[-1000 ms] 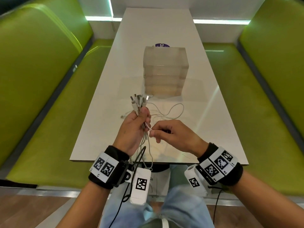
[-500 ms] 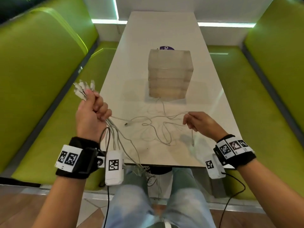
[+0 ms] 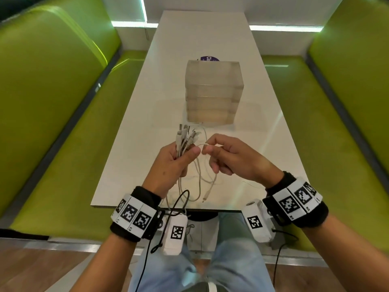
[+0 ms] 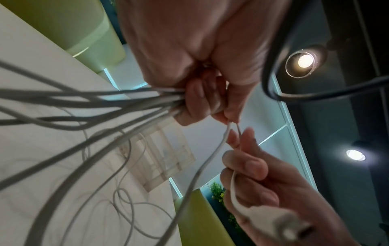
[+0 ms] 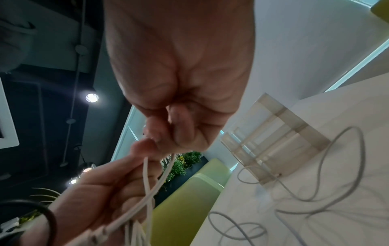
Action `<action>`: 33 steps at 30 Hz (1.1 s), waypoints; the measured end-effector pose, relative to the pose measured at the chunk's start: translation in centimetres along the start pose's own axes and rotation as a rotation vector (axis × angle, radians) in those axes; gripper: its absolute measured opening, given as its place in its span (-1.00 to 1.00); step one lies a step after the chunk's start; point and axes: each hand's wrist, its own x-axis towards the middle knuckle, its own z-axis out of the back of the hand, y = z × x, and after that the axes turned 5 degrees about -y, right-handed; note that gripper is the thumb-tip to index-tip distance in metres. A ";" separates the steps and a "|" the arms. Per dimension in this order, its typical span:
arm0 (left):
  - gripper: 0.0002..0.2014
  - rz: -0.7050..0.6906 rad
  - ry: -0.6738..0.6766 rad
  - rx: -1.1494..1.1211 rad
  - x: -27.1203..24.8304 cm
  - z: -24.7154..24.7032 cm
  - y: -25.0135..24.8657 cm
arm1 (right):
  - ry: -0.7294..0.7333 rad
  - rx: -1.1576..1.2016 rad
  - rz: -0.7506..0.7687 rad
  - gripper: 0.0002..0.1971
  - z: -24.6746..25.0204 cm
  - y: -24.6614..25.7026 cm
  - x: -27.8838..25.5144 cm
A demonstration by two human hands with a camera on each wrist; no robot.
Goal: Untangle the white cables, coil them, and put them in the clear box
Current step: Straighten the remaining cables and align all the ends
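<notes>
I see the white cables (image 3: 185, 142) bunched upright in my left hand (image 3: 174, 163), fist closed round them, plug ends fanned above and loose lengths trailing onto the white table (image 3: 147, 102). My right hand (image 3: 233, 159) pinches one strand beside it. The clear box (image 3: 213, 91) stands just beyond, on the table.

Cafe/office booth: green padded benches (image 3: 52, 98) flanking long white table (image 3: 202, 34), ceiling spotlights (image 4: 305, 60).
</notes>
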 end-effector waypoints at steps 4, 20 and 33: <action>-0.73 0.007 -0.080 -0.123 -0.2 1.2 -0.5 | 0.126 0.040 -0.072 -0.83 -0.8 -1.6 -0.9; -0.77 0.034 -0.190 -0.384 0.3 2.9 -1.9 | 0.275 -0.550 -0.265 -0.59 -3.2 -7.4 -3.0; -0.73 0.042 -0.041 -0.630 -0.1 1.1 -3.1 | 0.074 0.009 0.104 -0.83 -9.8 -4.0 0.8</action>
